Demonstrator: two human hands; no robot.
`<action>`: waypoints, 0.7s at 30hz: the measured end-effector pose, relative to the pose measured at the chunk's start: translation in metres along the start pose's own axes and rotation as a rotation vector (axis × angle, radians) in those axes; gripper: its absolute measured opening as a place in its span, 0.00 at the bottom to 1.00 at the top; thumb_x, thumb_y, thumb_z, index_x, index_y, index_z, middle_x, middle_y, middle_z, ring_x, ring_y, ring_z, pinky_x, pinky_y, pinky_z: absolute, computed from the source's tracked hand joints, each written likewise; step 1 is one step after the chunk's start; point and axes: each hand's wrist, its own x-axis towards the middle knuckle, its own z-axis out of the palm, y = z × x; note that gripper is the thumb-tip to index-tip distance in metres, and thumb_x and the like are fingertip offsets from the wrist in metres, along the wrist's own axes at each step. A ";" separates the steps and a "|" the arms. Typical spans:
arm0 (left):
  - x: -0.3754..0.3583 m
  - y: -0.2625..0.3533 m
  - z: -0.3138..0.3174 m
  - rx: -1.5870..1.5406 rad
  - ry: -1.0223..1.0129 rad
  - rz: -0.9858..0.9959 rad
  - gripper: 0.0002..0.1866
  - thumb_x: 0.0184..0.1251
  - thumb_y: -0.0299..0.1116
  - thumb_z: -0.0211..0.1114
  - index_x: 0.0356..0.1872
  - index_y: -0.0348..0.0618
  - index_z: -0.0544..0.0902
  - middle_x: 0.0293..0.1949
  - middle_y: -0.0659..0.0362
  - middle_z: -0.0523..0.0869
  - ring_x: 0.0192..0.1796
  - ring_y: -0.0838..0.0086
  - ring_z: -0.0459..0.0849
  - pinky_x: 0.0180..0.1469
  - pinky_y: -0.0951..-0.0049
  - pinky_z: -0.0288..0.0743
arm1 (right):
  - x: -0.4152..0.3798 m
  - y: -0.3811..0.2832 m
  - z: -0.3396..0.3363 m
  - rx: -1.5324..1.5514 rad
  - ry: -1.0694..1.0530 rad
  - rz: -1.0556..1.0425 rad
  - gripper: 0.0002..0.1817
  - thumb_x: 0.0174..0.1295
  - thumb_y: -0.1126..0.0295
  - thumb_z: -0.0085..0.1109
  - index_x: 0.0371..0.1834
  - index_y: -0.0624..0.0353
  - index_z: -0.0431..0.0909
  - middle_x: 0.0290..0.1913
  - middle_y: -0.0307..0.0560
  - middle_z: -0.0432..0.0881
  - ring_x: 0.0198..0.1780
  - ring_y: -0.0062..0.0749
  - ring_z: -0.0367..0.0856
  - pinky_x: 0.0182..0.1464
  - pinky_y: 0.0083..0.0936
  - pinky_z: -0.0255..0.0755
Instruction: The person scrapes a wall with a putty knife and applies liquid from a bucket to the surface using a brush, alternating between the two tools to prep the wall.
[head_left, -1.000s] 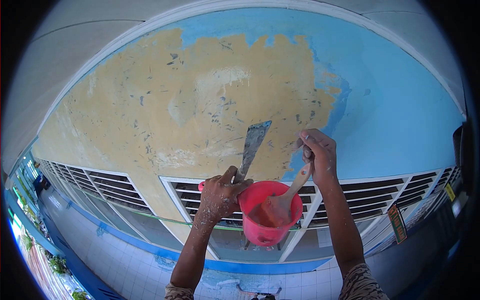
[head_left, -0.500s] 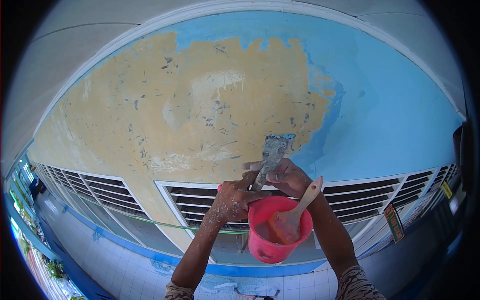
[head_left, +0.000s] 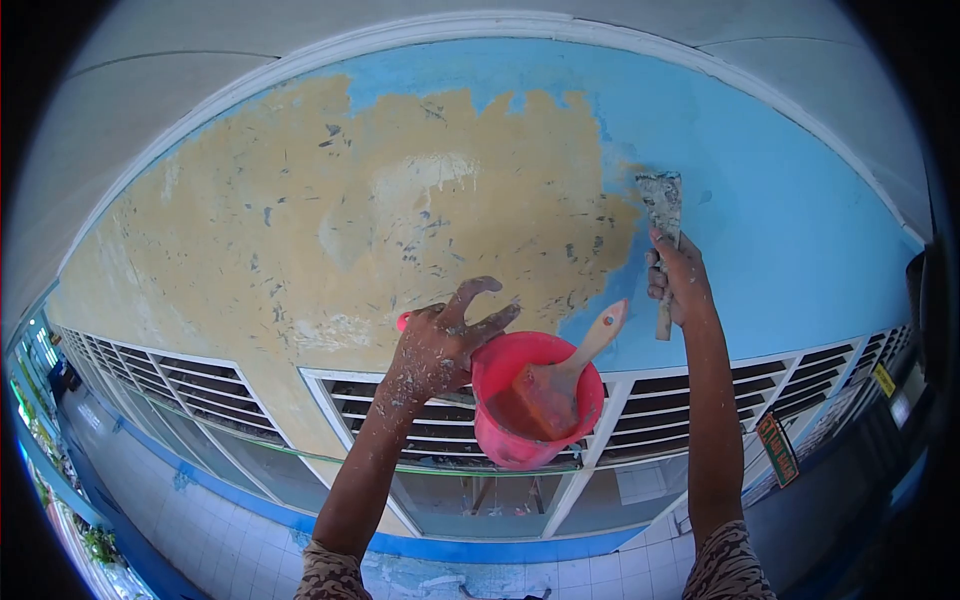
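Observation:
My left hand [head_left: 435,350] grips a pink plastic dipper [head_left: 520,455], whose handle tip pokes out left of the fist; thumb and index finger stretch out free above the rim. Inside the dipper leans a paintbrush [head_left: 590,345] with a pale wooden handle, its bristle end down in murky reddish liquid. My right hand [head_left: 682,275] is wrapped round the handle of a scraper [head_left: 660,200] crusted with grey residue. The scraper's blade points up and overlaps the border where blue paint [head_left: 790,210] meets the bare tan wall [head_left: 520,210].
Louvered vents [head_left: 740,400] with white frames run below the wall, over glass panes. A white molding [head_left: 480,22] curves along the top. At the right hangs a small sign [head_left: 778,450]. Far below lies a tiled floor [head_left: 230,530].
My right hand has moved up and right with the scraper, away from my left hand to the blue paint's border. My left thumb and index finger have spread; the dipper has shifted slightly up and left.

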 end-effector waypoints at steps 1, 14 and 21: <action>0.005 -0.009 0.003 0.053 0.051 0.042 0.27 0.52 0.40 0.80 0.58 0.59 0.90 0.59 0.61 0.83 0.33 0.72 0.89 0.39 0.66 0.86 | -0.002 -0.011 -0.003 -0.153 0.056 0.055 0.27 0.71 0.65 0.66 0.71 0.56 0.70 0.37 0.39 0.72 0.24 0.20 0.69 0.19 0.23 0.62; 0.093 -0.071 0.031 0.216 0.025 -0.052 0.27 0.60 0.42 0.77 0.62 0.53 0.85 0.57 0.58 0.80 0.42 0.61 0.91 0.45 0.55 0.87 | -0.085 -0.021 -0.041 -0.545 0.091 0.017 0.39 0.77 0.63 0.59 0.86 0.57 0.52 0.38 0.48 0.82 0.19 0.18 0.72 0.14 0.21 0.68; 0.135 -0.085 0.050 0.345 0.122 -0.099 0.43 0.57 0.46 0.78 0.77 0.63 0.72 0.82 0.48 0.60 0.42 0.53 0.93 0.42 0.52 0.88 | -0.086 -0.043 0.015 -0.240 0.034 -0.466 0.38 0.78 0.63 0.57 0.85 0.61 0.53 0.39 0.48 0.81 0.18 0.16 0.69 0.14 0.21 0.67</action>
